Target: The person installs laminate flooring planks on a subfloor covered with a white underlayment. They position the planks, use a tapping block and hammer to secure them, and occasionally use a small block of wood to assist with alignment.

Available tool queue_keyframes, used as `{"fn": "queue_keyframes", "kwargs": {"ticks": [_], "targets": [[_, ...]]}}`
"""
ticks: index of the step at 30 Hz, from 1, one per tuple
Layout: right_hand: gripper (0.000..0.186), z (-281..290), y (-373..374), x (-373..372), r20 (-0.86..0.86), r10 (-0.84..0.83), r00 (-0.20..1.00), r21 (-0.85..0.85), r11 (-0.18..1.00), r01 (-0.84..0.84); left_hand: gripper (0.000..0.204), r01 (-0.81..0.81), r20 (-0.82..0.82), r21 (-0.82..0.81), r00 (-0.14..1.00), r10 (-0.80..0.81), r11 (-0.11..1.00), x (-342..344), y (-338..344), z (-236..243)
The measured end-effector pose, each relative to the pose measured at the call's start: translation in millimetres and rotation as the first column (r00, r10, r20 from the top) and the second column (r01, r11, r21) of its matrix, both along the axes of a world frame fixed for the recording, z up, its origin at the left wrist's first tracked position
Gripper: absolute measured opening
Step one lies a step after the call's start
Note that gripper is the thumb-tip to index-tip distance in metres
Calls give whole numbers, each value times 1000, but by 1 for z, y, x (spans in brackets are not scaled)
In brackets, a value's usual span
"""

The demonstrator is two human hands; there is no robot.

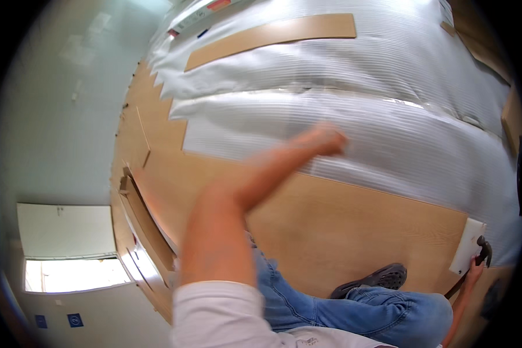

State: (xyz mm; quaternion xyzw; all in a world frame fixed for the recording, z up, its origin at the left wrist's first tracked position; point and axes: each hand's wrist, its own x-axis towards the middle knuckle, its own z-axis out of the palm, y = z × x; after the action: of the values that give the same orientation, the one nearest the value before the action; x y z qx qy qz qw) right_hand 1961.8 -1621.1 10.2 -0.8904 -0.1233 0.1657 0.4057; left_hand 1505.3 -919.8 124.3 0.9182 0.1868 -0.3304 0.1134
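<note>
My left hand (pixel 330 139) is stretched forward over the silver ribbed underlay (pixel 388 156), just past the edge of the laid wood-look flooring (pixel 354 232). It is smeared by motion, so its fingers cannot be read. At the far right, my right hand (pixel 474 271) is wrapped round the handle of a claw hammer (pixel 485 250). The black hammer head is beside a white flat block (pixel 467 246), which sits at the end of the laid boards. Whether the hammer touches the block cannot be told.
A loose plank (pixel 272 39) lies on the underlay at the back, near a long level-like bar (pixel 203 17). An open long cardboard box (pixel 148 220) stands at the left by the wall. My shoe (pixel 383 278) rests on the boards. A white door panel (pixel 66 230) is far left.
</note>
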Motion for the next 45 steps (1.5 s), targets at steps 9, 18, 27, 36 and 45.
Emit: {"fn": "queue_keyframes", "kwargs": {"ticks": [9, 18, 27, 36, 45], "targets": [[27, 117, 121, -134, -49, 175, 983, -100, 979, -179, 36, -655, 166, 473, 723, 670, 589, -560, 154, 57], [25, 286, 398, -363, -58, 678, 733, -376, 666, -645, 88, -888, 614, 192, 441, 655, 418, -590, -65, -120], [32, 270, 619, -554, -346, 890, 298, -541, 70, -838, 88, -778, 553, -99, 475, 684, 621, -588, -69, -119], [27, 179, 780, -708, -364, 912, 187, -254, 96, -962, 65, -679, 703, -200, 402, 586, 706, -606, -65, -121], [23, 94, 887, -796, -303, 924, 233, 14, 249, -968, 65, -816, 689, -285, 191, 700, 503, -561, -28, -107]]}}
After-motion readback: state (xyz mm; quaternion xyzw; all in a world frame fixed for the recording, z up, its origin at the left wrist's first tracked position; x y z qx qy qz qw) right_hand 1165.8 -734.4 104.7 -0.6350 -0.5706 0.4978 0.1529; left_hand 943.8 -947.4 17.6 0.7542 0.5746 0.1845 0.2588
